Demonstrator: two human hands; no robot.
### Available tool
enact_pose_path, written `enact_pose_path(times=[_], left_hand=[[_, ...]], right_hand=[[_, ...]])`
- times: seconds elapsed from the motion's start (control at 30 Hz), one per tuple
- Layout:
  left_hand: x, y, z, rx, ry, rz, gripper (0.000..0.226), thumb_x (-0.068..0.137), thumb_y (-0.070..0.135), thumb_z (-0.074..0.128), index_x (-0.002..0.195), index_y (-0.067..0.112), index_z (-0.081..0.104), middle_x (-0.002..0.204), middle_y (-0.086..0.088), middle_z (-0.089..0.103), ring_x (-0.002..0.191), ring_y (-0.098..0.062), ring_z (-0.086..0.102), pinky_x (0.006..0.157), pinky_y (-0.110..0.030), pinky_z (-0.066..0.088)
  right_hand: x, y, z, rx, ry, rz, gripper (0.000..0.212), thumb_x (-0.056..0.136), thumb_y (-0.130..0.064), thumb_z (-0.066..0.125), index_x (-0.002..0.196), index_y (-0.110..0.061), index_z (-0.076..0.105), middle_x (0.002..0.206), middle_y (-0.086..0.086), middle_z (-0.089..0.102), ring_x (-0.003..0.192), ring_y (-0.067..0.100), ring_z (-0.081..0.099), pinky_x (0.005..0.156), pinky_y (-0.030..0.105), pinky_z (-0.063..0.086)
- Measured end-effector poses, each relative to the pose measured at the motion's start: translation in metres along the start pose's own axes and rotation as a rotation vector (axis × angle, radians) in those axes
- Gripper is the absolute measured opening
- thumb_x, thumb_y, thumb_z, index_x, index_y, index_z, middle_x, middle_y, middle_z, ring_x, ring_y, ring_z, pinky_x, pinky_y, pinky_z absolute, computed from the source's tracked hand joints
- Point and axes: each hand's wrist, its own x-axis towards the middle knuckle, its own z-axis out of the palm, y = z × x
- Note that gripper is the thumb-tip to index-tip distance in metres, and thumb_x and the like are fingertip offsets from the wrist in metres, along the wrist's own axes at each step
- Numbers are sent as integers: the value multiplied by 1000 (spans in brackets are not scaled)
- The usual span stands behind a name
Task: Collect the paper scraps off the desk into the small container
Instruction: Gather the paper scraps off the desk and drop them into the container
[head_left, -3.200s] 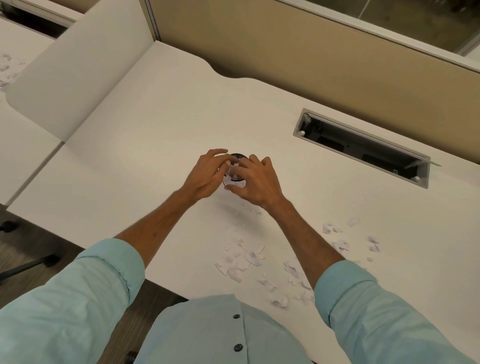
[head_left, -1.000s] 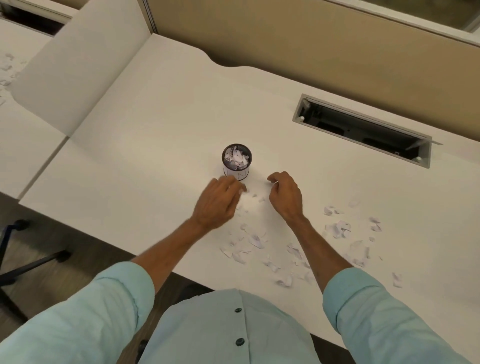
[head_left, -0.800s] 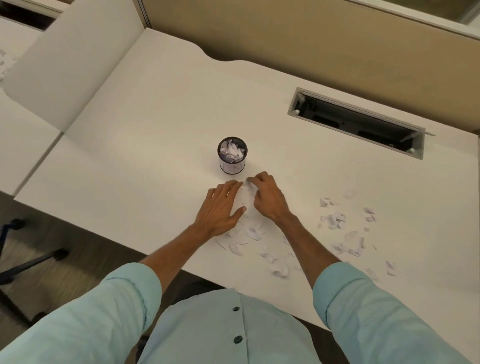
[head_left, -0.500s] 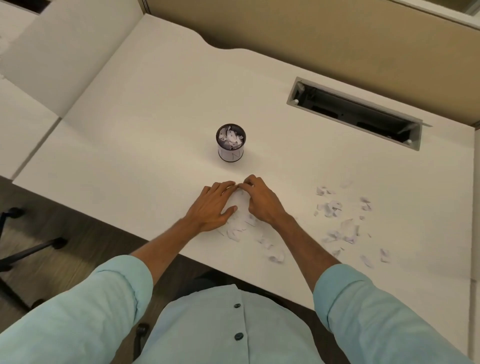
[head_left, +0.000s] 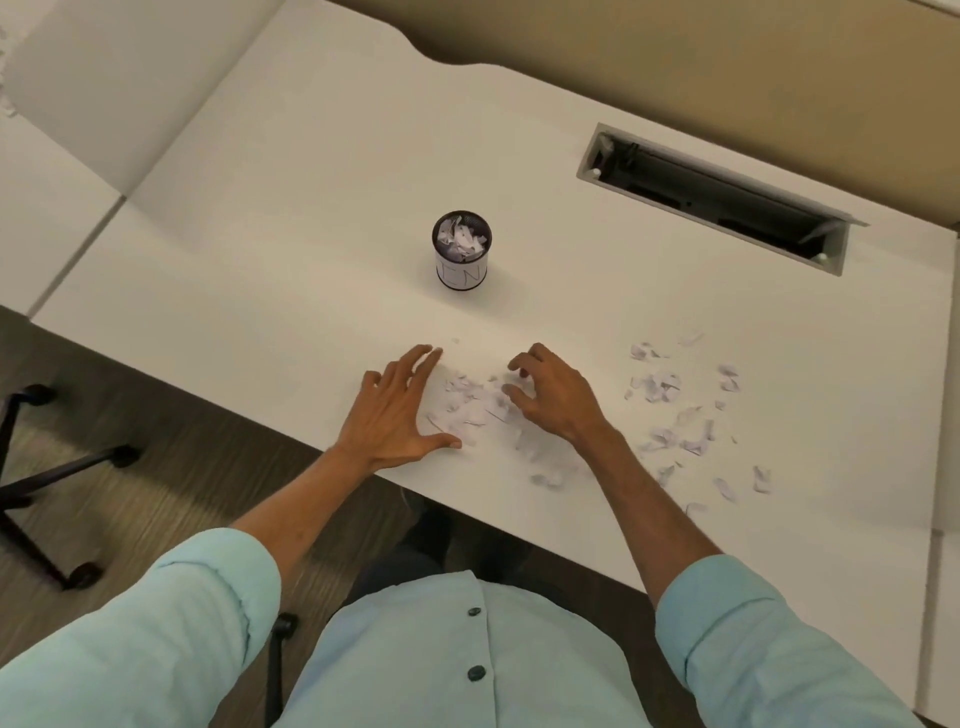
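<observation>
A small round dark container (head_left: 461, 258) stands upright on the white desk (head_left: 291, 260), with white scraps filling its top. Nearer the front edge lies a small heap of paper scraps (head_left: 475, 402). My left hand (head_left: 397, 410) rests flat on the desk just left of the heap, fingers spread. My right hand (head_left: 550, 397) hovers over the heap's right side, fingers curled loosely and apart, holding nothing. A second scatter of scraps (head_left: 675, 410) lies to the right of my right forearm. A few more scraps (head_left: 545, 478) sit close to the desk's front edge.
An open cable slot (head_left: 717, 200) is cut into the desk at the back right. A beige partition (head_left: 675, 57) runs along the back and a white divider (head_left: 109, 83) stands at the left. A chair base (head_left: 31, 467) is on the floor at the left.
After dropping scraps into the container, both hands pulled back toward the front edge. They swept loose scraps together into a heap, then parted to either side of it.
</observation>
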Motion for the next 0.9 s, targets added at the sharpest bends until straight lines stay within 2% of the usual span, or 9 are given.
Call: enact_pose_path(times=[0.07, 0.13, 0.23, 0.3, 0.33, 0.43, 0.57, 0.7, 0.9], left_hand=[[-3, -4, 1, 43, -27, -32, 139, 70, 104, 54, 174, 25, 7, 177, -2, 20, 144, -30, 49, 108, -49, 45], [-5, -4, 3, 65, -35, -31, 139, 70, 104, 54, 174, 25, 6, 173, -5, 25, 141, -31, 51, 106, -48, 46], [-3, 1, 2, 10, -25, -26, 136, 71, 98, 62, 174, 26, 9, 169, -6, 28, 140, -31, 52, 104, -48, 50], [0, 5, 0, -41, -38, -32, 135, 72, 94, 69, 173, 27, 10, 167, -6, 27, 140, -31, 53, 103, -48, 53], [1, 7, -1, -56, -47, -31, 135, 72, 92, 71, 173, 27, 10, 167, -6, 27, 140, -31, 53, 102, -48, 54], [6, 9, -5, -80, -65, -20, 136, 71, 90, 75, 173, 25, 11, 167, -6, 27, 139, -31, 54, 101, -48, 57], [16, 12, -10, -92, -58, -17, 136, 71, 85, 79, 173, 25, 12, 165, -6, 28, 138, -32, 55, 99, -48, 58], [30, 16, -16, -115, -51, -53, 131, 76, 78, 83, 173, 25, 13, 165, -7, 27, 138, -32, 55, 96, -48, 60], [52, 20, -22, -125, -65, -62, 116, 84, 64, 85, 170, 19, 22, 163, -7, 28, 136, -32, 56, 84, -47, 64]], right_hand=[[-6, 11, -6, -28, -134, 71, 63, 85, -61, 77, 132, -25, 55, 123, -3, 56, 106, 23, 65, 85, 39, 54], [-16, 18, -7, -101, -269, 106, 99, 68, -68, 87, 144, -28, 39, 132, 1, 50, 104, 31, 67, 86, 43, 56], [-36, 23, 4, -221, -402, 127, 146, 53, -58, 100, 161, -34, 4, 148, 10, 34, 98, 34, 68, 80, 43, 59], [-47, 23, 14, -282, -434, 128, 162, 53, -50, 103, 163, -34, -16, 156, 10, 22, 91, 28, 66, 79, 42, 63], [-51, 23, 17, -283, -435, 132, 164, 54, -47, 103, 162, -34, -19, 159, 10, 18, 88, 24, 63, 79, 40, 63], [-54, 22, 23, -260, -401, 148, 162, 56, -39, 104, 164, -29, -17, 155, 11, 19, 88, 24, 62, 77, 38, 62], [-42, 18, 21, -119, -325, 154, 145, 60, -30, 103, 163, -28, 2, 141, 8, 29, 82, 30, 64, 67, 37, 57], [-24, 10, 14, 48, -263, 180, 125, 66, -28, 100, 158, -31, 17, 136, 4, 33, 92, 33, 64, 86, 47, 61], [9, -7, 6, 162, -180, 157, 95, 76, -23, 94, 152, -23, 37, 136, 6, 40, 109, 31, 63, 95, 42, 56]])
